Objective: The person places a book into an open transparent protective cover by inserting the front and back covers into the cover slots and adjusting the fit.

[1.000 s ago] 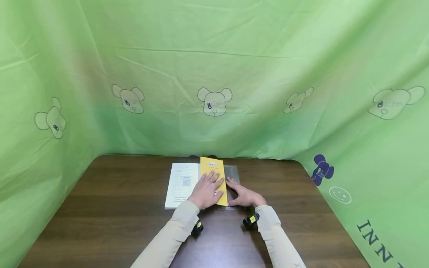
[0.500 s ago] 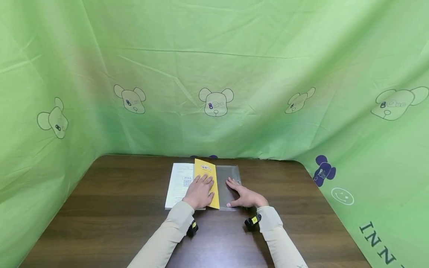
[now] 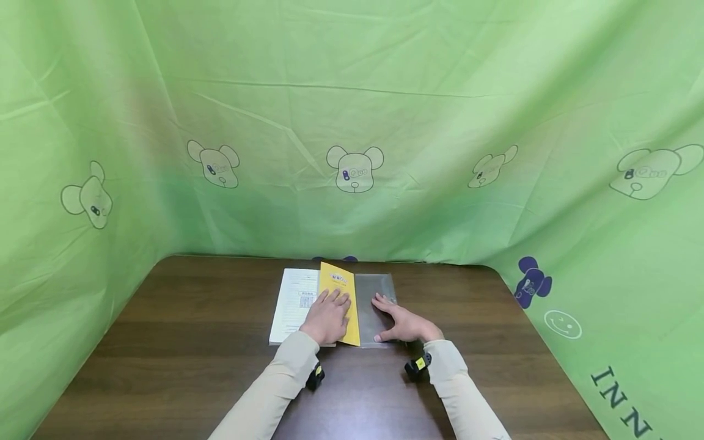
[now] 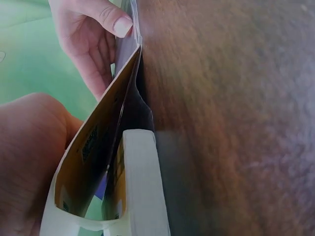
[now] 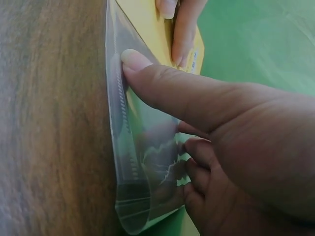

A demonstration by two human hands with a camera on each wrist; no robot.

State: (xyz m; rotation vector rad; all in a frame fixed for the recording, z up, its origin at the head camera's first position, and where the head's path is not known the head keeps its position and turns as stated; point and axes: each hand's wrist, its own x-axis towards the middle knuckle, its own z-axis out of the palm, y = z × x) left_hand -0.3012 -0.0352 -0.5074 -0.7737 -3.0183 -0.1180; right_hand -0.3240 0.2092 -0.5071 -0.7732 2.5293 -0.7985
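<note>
A book with a thick block of white pages [image 3: 295, 305] lies open on the table, and its yellow cover [image 3: 340, 287] stands bent up at an angle. My left hand [image 3: 328, 315] lies across that cover with fingers extended, pressing it toward the pages. To the right, a clear plastic book cover [image 3: 376, 308] lies on the wood. My right hand [image 3: 406, 322] rests on it, thumb and fingers spread apart. In the right wrist view, the thumb touches the plastic beside its seam. The left wrist view shows a gap between the bent cover [image 4: 93, 142] and the page block [image 4: 145, 182].
The brown wooden table [image 3: 192, 366] extends to both sides and toward me. A green cloth [image 3: 352, 91] with printed bear heads hangs behind and beside it. Each wrist carries a small black camera [image 3: 418, 365].
My left hand has moved left, bending the yellow cover toward the pages. More of the clear plastic shows beside it. My right hand has stayed almost in place.
</note>
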